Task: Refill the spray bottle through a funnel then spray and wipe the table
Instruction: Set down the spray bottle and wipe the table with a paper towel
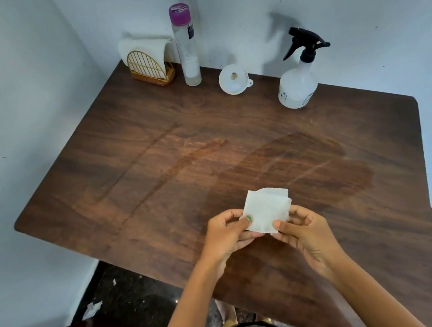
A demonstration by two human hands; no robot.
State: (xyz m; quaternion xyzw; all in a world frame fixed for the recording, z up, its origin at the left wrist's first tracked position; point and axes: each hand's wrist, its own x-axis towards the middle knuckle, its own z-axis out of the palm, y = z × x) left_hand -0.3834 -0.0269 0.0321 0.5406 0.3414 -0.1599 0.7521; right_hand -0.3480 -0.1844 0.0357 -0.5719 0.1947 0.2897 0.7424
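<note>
Wooden table (124,163) streaked damp | white folded tissue (266,209) | left hand (227,235), right hand (302,230) fingers pinching it

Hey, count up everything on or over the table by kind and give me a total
Bottles: 2, the spray bottle and the purple-capped bottle
Funnels: 1, white funnel
Napkin holders: 1, gold napkin holder
Folded tissues: 1, folded tissue, held in both hands
Total: 5
</note>
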